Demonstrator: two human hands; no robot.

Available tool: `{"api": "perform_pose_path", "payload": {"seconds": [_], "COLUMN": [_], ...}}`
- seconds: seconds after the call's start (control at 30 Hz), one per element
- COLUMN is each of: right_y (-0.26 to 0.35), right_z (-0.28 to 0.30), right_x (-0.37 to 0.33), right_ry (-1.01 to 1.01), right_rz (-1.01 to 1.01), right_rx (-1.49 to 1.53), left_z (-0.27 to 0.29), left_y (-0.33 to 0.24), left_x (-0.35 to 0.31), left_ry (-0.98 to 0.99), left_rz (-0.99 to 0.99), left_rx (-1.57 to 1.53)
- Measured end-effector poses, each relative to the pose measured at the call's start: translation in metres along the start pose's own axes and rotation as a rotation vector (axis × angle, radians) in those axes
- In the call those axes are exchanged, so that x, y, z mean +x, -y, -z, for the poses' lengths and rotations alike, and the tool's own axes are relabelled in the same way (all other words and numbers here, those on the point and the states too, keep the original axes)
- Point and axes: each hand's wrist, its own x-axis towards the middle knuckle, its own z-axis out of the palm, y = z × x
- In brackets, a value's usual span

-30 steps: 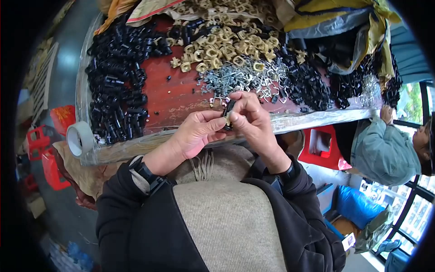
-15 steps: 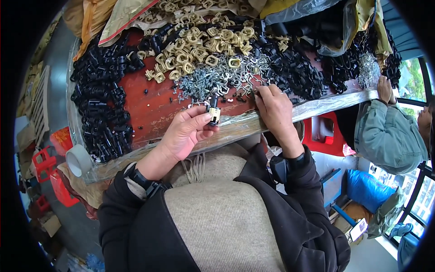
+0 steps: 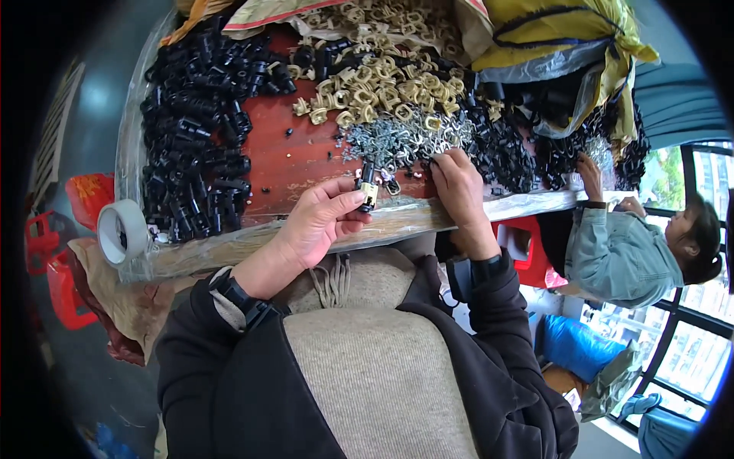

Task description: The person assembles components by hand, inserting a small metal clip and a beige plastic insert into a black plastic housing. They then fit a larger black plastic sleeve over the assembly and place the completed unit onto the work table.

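My left hand (image 3: 310, 226) pinches a small black plastic fitting (image 3: 368, 197) with a cream piece set in its side. It is held upright above the near edge of the red tabletop (image 3: 279, 161). Thumb and fingertips close round its lower part. Farther right, my right hand (image 3: 463, 191) has its fingers bent together at the near side of a heap of bent metal clips (image 3: 443, 138). Its fingertips are partly hidden, so what they grip cannot be made out. Small silvery screws (image 3: 375, 141) lie heaped between the hands, just beyond the fitting.
Cream plastic rings (image 3: 382, 92) pile up behind the screws. Black fittings (image 3: 195, 126) cover the left side; small black parts (image 3: 505, 153) lie right. A tape roll (image 3: 122, 232) stands at the near left corner. On the right, a co-worker's hand (image 3: 590, 177) reaches over the table.
The whole view has shifted and turned slightly. Both my hands keep nearly the same pose, the left still holding the fitting. The co-worker's hand has moved onto the parts at the right.
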Motion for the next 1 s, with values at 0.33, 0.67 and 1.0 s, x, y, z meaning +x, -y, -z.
{"api": "perform_pose_path", "payload": {"seconds": [0.33,0.67,1.0], "right_y": [0.033,0.055,0.029], "right_z": [0.008,0.017,0.019], "right_x": [0.004,-0.003,-0.006], "right_ry": [0.244,0.403,0.302], "right_rz": [-0.409,-0.350,-0.349], "right_rx": [0.779,1.533,1.508], "left_z": [0.013,-0.008,-0.035], "left_y": [-0.003,0.003,0.008], "left_x": [-0.015,0.004,0.037], "left_ry": [-0.043,-0.054,-0.109], "left_rz": [-0.056,0.019,0.110], "left_rx": [-0.030,0.036,0.127]}}
